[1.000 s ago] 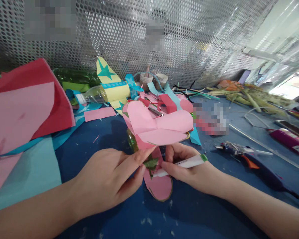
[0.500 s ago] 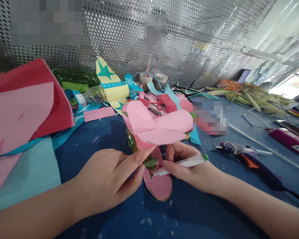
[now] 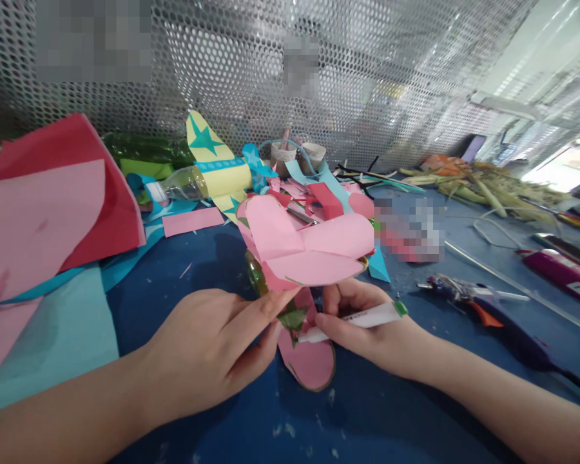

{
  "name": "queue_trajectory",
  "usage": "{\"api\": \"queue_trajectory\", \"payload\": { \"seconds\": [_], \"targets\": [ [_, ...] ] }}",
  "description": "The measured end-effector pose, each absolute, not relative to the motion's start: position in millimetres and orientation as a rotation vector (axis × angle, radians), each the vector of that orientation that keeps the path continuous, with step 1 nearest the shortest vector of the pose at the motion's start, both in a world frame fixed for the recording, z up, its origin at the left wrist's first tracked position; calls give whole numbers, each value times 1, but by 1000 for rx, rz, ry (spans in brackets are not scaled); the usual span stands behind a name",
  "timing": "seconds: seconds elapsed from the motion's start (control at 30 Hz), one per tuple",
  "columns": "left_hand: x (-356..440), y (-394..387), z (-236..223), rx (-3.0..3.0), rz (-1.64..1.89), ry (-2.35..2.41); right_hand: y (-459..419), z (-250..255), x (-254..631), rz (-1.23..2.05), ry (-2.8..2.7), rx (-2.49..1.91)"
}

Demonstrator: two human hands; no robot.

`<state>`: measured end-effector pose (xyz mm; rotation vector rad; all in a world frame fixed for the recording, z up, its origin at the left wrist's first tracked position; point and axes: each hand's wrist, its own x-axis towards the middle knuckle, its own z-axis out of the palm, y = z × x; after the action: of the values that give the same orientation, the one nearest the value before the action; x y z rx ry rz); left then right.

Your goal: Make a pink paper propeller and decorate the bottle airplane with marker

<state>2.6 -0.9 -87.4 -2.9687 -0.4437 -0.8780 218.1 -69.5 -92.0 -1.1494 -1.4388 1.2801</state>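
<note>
A pink paper plane built on a green bottle (image 3: 314, 248) stands on the blue table (image 3: 212, 258), nose toward me. My left hand (image 3: 212, 348) pinches the model near a green star shape (image 3: 292, 318) on its lower pink wing (image 3: 312, 361). My right hand (image 3: 367, 325) grips a white marker with a green cap (image 3: 362, 318), its tip resting on the wing beside the star.
Red, pink and light-blue paper sheets (image 3: 43, 212) lie at the left. A yellow bottle plane with teal stars (image 3: 212, 174) sits behind, among paper scraps. A glue gun (image 3: 502, 328) and a purple tool (image 3: 560, 270) lie at the right. Perforated metal screen (image 3: 319, 77) closes the back.
The marker and my right hand shift very slightly; the left hand and the plane stay put.
</note>
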Motion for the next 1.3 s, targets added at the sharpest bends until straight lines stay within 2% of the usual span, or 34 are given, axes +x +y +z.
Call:
{"api": "queue_trajectory", "payload": {
  "seconds": [1.3],
  "targets": [
    [4, 0, -91, -2960, -902, -415, -70, -93, 221, 1140, -1497, -1197]
  ]
}}
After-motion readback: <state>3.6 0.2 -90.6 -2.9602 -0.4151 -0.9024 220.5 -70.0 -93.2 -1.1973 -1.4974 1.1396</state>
